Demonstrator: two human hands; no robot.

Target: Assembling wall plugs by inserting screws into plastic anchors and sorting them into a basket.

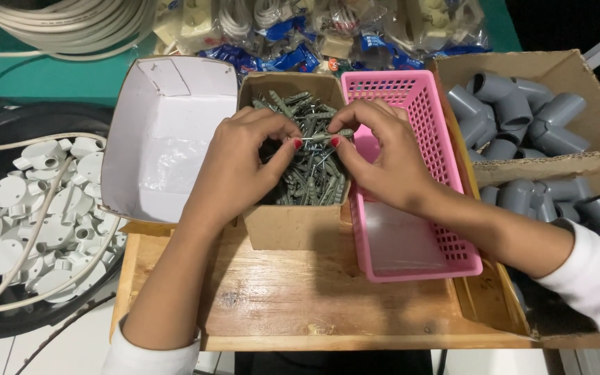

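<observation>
Both hands meet over a small brown cardboard box (pixel 293 226) full of grey-green wall plugs with screws (pixel 314 182). My left hand (pixel 241 163) pinches one end of a single plug-and-screw piece (pixel 326 136) with thumb and fingertips. My right hand (pixel 383 156) pinches the other end of that piece. The piece is held level just above the heap in the box. To the right stands a pink plastic basket (pixel 446 160), under my right wrist. To the left lies a white cardboard tray (pixel 133 139).
The boxes stand on a wooden board (pixel 314 298). At right, a big cardboard box (pixel 585 76) holds grey pipe elbows (pixel 515 111). At left, a black tub (pixel 8 125) holds white round fittings (pixel 43 208) and a white cable. Coiled cable and bagged parts lie at the back.
</observation>
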